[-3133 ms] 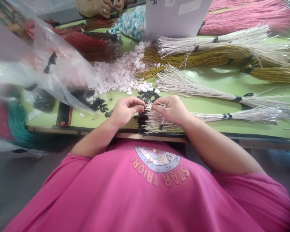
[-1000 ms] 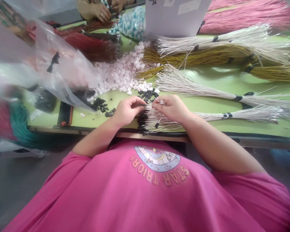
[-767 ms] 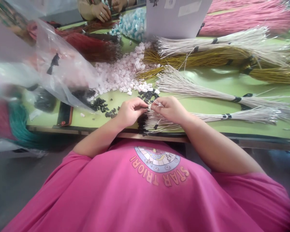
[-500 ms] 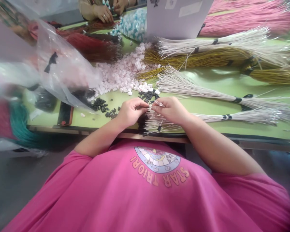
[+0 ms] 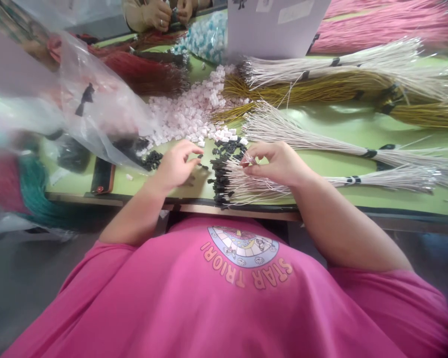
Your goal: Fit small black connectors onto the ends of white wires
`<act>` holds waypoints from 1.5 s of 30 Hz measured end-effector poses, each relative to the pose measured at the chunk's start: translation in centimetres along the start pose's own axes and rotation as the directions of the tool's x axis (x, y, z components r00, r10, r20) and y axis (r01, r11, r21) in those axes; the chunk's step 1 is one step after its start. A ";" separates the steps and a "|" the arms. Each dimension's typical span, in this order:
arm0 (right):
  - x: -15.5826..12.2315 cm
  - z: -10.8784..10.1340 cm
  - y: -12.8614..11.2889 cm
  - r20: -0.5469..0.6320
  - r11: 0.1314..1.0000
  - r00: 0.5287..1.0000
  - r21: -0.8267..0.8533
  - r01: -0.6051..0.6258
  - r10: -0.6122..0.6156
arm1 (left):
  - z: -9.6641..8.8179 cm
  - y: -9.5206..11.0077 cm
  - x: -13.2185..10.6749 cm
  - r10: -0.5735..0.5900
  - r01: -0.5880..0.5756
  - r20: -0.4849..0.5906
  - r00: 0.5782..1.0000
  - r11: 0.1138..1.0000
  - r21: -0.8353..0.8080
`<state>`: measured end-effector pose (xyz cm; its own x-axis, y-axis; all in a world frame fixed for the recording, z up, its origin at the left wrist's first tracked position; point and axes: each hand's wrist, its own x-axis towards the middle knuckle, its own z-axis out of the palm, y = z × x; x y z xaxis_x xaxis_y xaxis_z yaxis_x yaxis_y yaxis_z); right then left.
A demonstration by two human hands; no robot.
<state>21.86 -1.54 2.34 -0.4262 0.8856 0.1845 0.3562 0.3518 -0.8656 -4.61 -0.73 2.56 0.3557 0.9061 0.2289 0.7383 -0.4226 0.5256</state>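
My left hand [image 5: 177, 163] is over the table's near side, thumb and forefinger apart, beside a few loose black connector housings [image 5: 204, 166]. A small dark piece shows by its thumb tip; I cannot tell whether it touches. My right hand [image 5: 274, 161] has its fingers curled round thin white wires [image 5: 249, 160] near their ends. Under it lies a bundle of white wires [image 5: 242, 186], and black housings [image 5: 220, 181] crowd the bundle's left end. More black housings [image 5: 229, 146] lie just beyond the fingers.
Behind my hands is a heap of white housings [image 5: 188, 114]. White wire bundles [image 5: 313, 136] and yellow wires [image 5: 321, 92] lie right. A plastic bag [image 5: 97, 99] and a dark phone-like object [image 5: 103, 174] are left. Across the table are another person's hands [image 5: 160, 15].
My left hand has moved left, away from my right hand, and its fingers have parted. My right hand has shifted slightly right, still with wires in its fingers.
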 end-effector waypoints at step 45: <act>0.3 1.6 -0.6 0.008 0.974 0.988 -0.166 -0.151 0.155 | 4.4 3.4 0.1 -0.090 0.096 0.033 0.995 0.906 -0.413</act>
<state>20.23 -1.94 2.15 -0.3726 0.9269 0.0447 0.5497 0.2593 -0.7941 0.44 -2.14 0.78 0.3063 0.9394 0.1537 0.4663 -0.2888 0.8362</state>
